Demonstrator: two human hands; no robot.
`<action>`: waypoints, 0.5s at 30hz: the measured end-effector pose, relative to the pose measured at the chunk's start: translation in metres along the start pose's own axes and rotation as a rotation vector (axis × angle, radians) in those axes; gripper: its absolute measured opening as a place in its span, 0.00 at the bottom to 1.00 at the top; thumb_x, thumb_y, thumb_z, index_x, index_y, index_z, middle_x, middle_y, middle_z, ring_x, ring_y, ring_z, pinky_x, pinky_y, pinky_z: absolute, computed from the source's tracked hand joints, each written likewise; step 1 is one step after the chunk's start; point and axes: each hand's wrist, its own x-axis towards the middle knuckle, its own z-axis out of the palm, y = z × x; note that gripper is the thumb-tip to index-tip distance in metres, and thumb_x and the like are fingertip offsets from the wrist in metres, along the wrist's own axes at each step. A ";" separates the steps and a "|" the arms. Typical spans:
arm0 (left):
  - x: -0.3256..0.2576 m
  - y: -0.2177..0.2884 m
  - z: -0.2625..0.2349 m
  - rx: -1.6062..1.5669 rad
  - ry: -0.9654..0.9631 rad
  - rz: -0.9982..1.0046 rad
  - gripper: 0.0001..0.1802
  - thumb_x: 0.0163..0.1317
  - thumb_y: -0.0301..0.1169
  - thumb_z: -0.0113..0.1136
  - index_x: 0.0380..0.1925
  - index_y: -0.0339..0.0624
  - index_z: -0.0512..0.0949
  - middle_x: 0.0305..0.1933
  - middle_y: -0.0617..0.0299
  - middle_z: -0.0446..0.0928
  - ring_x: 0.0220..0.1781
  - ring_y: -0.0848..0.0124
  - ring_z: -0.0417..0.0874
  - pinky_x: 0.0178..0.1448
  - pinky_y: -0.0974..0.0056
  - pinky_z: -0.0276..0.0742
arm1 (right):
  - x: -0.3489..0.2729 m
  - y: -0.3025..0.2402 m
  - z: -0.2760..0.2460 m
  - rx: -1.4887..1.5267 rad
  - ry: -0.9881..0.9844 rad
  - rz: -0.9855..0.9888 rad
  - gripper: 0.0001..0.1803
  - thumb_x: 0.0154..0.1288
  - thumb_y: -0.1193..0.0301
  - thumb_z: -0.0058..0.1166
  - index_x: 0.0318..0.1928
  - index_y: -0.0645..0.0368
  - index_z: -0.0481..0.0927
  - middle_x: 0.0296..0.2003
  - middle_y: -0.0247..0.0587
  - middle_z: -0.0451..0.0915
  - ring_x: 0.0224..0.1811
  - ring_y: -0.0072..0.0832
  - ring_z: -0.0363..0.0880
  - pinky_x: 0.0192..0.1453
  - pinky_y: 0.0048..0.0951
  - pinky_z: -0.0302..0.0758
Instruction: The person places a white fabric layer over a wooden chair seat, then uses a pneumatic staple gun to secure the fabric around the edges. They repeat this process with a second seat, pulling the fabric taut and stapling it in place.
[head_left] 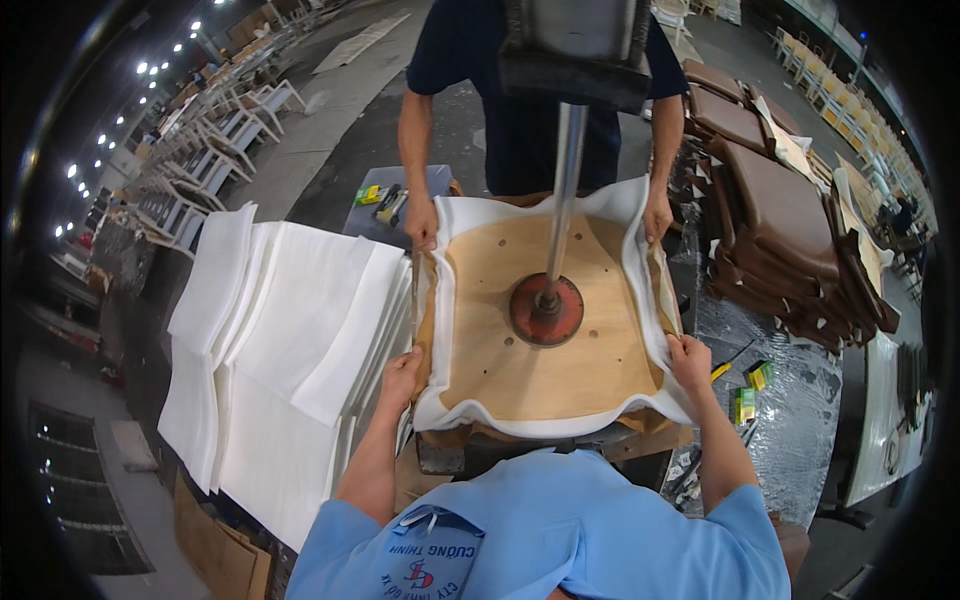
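Observation:
A plywood seat board lies face down on a white foam pad whose edges curl up around it. A round red press foot on a metal rod pushes down on the board's middle. My left hand grips the foam and covering at the near left corner. My right hand grips the same edge at the near right corner. Across the bench a person in a dark shirt holds the far corners, one hand at the left and the other hand at the right.
A tall stack of white foam sheets fills the bench to my left. Finished brown seat cushions pile up at the right. Small yellow-green boxes lie on plastic wrap at the right. Rows of white chair frames stand far left.

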 end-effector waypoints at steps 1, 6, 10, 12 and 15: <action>0.001 0.002 -0.003 -0.001 -0.005 -0.015 0.29 0.82 0.52 0.65 0.48 0.29 0.91 0.40 0.61 0.89 0.40 0.74 0.83 0.47 0.64 0.80 | 0.001 -0.002 -0.002 0.008 -0.013 0.012 0.25 0.76 0.54 0.66 0.34 0.67 0.87 0.27 0.56 0.86 0.32 0.47 0.88 0.41 0.48 0.80; 0.010 0.047 -0.031 0.207 0.118 -0.002 0.25 0.81 0.47 0.65 0.31 0.37 0.85 0.31 0.54 0.82 0.39 0.65 0.89 0.49 0.55 0.85 | 0.011 -0.014 -0.046 0.123 0.091 -0.078 0.11 0.80 0.67 0.64 0.48 0.65 0.88 0.34 0.53 0.89 0.33 0.38 0.88 0.41 0.41 0.81; -0.032 0.051 0.023 1.040 -0.174 0.500 0.15 0.72 0.42 0.71 0.41 0.40 0.87 0.39 0.51 0.85 0.47 0.55 0.89 0.54 0.46 0.85 | -0.016 -0.086 -0.014 0.142 -0.122 -0.378 0.12 0.78 0.67 0.66 0.48 0.65 0.89 0.36 0.57 0.89 0.38 0.49 0.90 0.44 0.42 0.83; -0.040 0.025 0.025 1.307 -0.094 0.622 0.15 0.68 0.41 0.73 0.42 0.41 0.88 0.43 0.49 0.86 0.52 0.49 0.89 0.57 0.43 0.84 | -0.033 -0.129 0.020 0.211 -0.351 -0.464 0.12 0.77 0.68 0.66 0.48 0.65 0.89 0.37 0.57 0.89 0.42 0.52 0.90 0.47 0.45 0.83; -0.032 0.019 0.009 1.209 -0.209 0.668 0.12 0.66 0.38 0.71 0.41 0.40 0.88 0.42 0.48 0.86 0.49 0.45 0.89 0.56 0.42 0.84 | -0.048 -0.159 0.060 0.089 -0.625 -0.485 0.13 0.74 0.68 0.66 0.51 0.63 0.90 0.46 0.55 0.90 0.52 0.52 0.89 0.58 0.47 0.83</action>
